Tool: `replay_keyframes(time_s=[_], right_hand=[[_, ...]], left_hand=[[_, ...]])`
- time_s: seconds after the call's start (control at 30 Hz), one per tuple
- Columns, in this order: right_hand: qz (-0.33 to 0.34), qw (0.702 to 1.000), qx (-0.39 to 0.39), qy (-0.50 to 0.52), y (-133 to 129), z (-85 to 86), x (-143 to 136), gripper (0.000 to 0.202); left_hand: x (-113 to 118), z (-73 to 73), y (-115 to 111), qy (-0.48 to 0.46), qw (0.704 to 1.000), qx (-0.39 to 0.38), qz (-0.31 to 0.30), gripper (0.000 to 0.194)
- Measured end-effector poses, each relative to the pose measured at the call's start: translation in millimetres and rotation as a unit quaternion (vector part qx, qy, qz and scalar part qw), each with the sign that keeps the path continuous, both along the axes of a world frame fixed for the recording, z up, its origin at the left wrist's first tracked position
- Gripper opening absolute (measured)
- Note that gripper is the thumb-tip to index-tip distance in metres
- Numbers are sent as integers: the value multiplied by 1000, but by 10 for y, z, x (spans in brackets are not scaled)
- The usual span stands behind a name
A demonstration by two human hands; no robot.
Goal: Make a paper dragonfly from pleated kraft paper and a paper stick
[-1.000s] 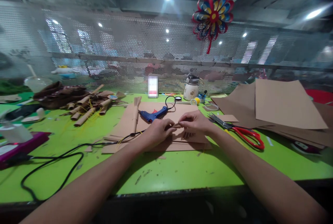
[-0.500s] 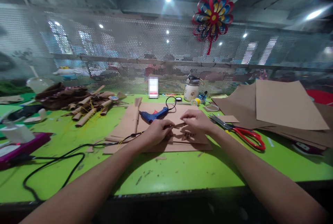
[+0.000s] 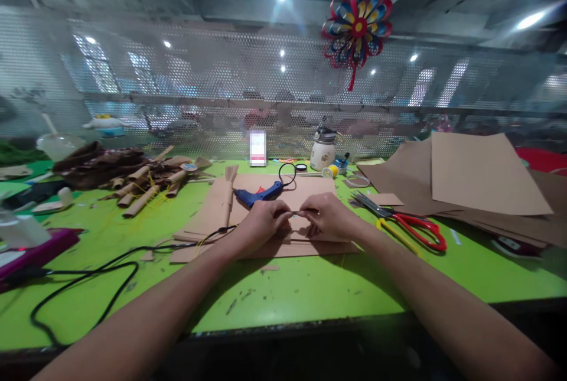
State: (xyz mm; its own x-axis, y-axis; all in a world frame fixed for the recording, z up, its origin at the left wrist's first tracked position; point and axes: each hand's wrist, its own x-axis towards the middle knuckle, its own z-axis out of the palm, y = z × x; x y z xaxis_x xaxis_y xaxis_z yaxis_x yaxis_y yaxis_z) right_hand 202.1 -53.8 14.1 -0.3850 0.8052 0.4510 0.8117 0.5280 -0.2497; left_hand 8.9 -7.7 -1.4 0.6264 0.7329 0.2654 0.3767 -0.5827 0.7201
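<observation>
My left hand (image 3: 264, 220) and my right hand (image 3: 331, 215) meet over the brown paper sheets (image 3: 310, 185), fingertips nearly touching. Each is closed in a pinch on a thin brown paper strip (image 3: 296, 212), mostly hidden by the fingers. Just beyond my left hand lies a blue glue gun (image 3: 261, 194) with a red trigger. A rolled paper piece with a fringed top (image 3: 229, 195) rests left of it on the sheets. To the right of my right hand are scissors with red handles (image 3: 411, 228).
At left, a purple power strip (image 3: 44, 254) trails a black cable (image 3: 128, 257). Several paper rolls (image 3: 142, 201) are heaped behind it. Large brown sheets (image 3: 482, 174) are stacked at right. A white jar (image 3: 323, 153) and a lit phone (image 3: 257, 149) stand at the back.
My hands have come closer together, and the strip between them shows less. My right hand has moved left and its fingers have curled in. The view has shifted slightly.
</observation>
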Motion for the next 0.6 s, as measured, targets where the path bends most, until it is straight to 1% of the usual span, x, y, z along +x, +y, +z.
replay_keyframes(time_s=[0.1, 0.27, 0.33, 0.47, 0.6], right_hand=[[15, 999, -31, 42, 8, -1, 22, 21], [9, 995, -61, 74, 17, -1, 38, 22], [8, 995, -65, 80, 21, 5, 37, 21], [-2, 996, -50, 67, 19, 9, 22, 21], [3, 994, -73, 82, -12, -7, 0, 24]], left_hand=[[8, -11, 9, -15, 999, -37, 5, 31], [25, -42, 32, -33, 997, -76, -3, 29], [28, -50, 40, -36, 997, -75, -6, 27], [24, -33, 41, -15, 999, -43, 0, 25], [19, 9, 24, 13, 1000, -28, 1, 24]])
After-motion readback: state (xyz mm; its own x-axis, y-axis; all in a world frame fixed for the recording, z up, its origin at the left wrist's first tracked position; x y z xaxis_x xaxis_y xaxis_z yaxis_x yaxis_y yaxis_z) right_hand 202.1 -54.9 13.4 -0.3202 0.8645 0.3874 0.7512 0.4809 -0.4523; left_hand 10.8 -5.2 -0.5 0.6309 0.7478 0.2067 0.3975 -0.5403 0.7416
